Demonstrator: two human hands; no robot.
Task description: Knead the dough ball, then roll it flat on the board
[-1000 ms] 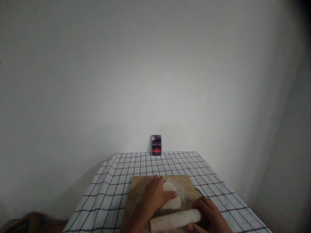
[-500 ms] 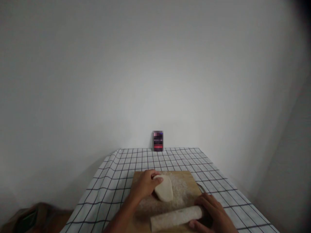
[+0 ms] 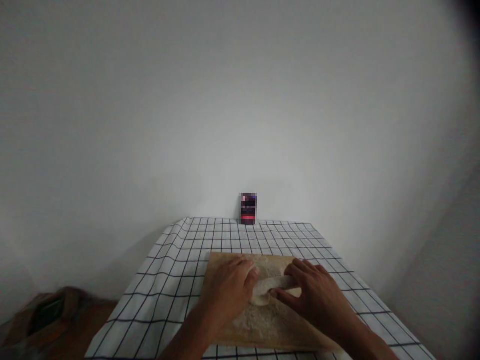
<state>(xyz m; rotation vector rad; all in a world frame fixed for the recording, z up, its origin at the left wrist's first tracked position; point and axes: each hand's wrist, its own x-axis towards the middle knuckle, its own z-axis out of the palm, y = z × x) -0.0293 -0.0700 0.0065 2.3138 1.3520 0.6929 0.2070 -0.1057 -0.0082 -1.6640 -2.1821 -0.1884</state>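
A pale, flour-dusted rolling pin [image 3: 275, 284] lies across a flat piece of dough [image 3: 260, 301] on the floured wooden board [image 3: 258, 327]. Round the pin's right end, my right hand [image 3: 315, 290] is closed, thumb in front and fingers behind. My left hand [image 3: 228, 287] is closed over the left end of the pin and hides it. Much of the dough is covered by the pin and my left hand; a strip shows in front of the pin.
A checked white cloth [image 3: 172, 280] covers the table. At its far edge a small dark pixelated object [image 3: 248, 209] stands against the white wall [image 3: 240, 110]. Brown items [image 3: 56, 315] sit low at the left, beyond the table.
My right hand has carried the rolling pin forward from the board's near side onto the dough. My left hand has let go of the dough's edge and taken the pin's left end.
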